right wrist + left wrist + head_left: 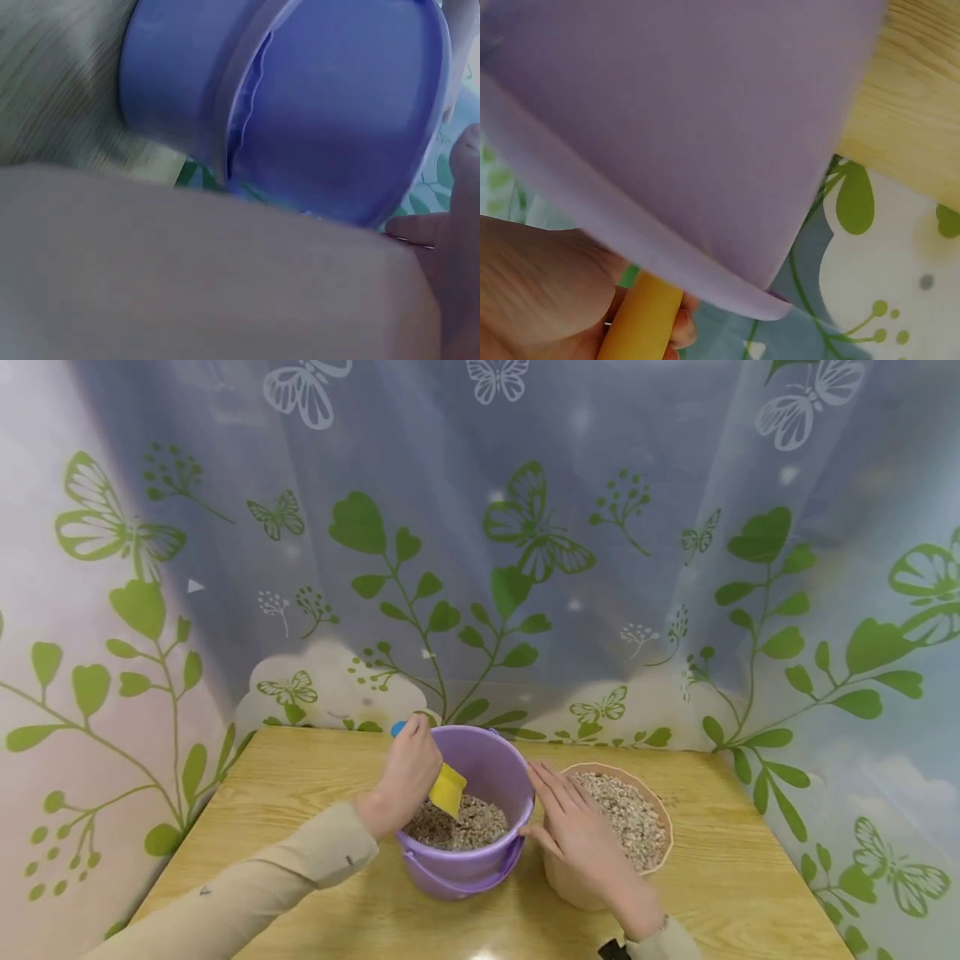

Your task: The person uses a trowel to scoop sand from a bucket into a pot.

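My left hand [408,772] grips a small toy shovel by its handle, over the left rim of a purple bucket [461,881]. The shovel's yellow blade [448,789] tilts down into the bucket, close above a bed of brownish gravel-like grains [480,824]. A blue end pokes out past the fist. In the left wrist view the bucket's wall hides the blade; a yellow handle part [641,319] shows. With fingers extended, my right hand [581,843] touches the bucket's right rim. It lies partly over a light-brown pot [562,877] filled with paler grains [630,818].
Bucket and pot stand side by side on a wooden table [735,860]. The bucket's purple handle hangs down at its front. Behind and at both sides hangs a curtain [645,610] with green leaves and butterflies, meeting the table's back edge.
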`<state>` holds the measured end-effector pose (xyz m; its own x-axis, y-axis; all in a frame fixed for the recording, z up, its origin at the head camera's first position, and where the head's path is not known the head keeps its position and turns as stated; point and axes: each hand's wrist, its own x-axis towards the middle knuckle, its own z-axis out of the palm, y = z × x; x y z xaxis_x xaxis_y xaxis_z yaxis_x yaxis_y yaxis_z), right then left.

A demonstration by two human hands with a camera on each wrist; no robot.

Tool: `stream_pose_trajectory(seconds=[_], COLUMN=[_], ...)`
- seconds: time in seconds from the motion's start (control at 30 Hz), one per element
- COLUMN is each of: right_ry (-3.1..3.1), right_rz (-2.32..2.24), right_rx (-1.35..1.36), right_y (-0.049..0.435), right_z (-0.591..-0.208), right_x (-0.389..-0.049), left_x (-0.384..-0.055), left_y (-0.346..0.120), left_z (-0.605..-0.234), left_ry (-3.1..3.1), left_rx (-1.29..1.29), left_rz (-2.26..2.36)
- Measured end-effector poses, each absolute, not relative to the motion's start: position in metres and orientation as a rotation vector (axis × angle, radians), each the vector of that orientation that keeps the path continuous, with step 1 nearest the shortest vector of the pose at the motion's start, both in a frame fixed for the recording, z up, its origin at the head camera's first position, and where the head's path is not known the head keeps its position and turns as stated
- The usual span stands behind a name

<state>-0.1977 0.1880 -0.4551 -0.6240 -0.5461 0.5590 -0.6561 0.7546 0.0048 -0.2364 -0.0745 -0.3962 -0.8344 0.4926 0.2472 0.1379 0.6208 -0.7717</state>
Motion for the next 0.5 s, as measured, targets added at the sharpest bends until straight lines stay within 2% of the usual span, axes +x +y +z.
stream_pose_trajectory(seconds=[0.27, 0.5], right_ry=[-2.583, -2.577], right_rz=[0.338, 0.334], right_rx=[0.880, 0.882], right_y=[0.176, 0.178], right_z=[-0.460, -0.460], right_x=[-0.197, -0.197], left_x=[-0.232, -0.238], left_y=[-0.072, -0.068], left_z=[-0.406, -0.422], left_ry=[-2.328, -2.249], left_rx=[-0.697, -0.739], left_rz=[1.532, 1.607])
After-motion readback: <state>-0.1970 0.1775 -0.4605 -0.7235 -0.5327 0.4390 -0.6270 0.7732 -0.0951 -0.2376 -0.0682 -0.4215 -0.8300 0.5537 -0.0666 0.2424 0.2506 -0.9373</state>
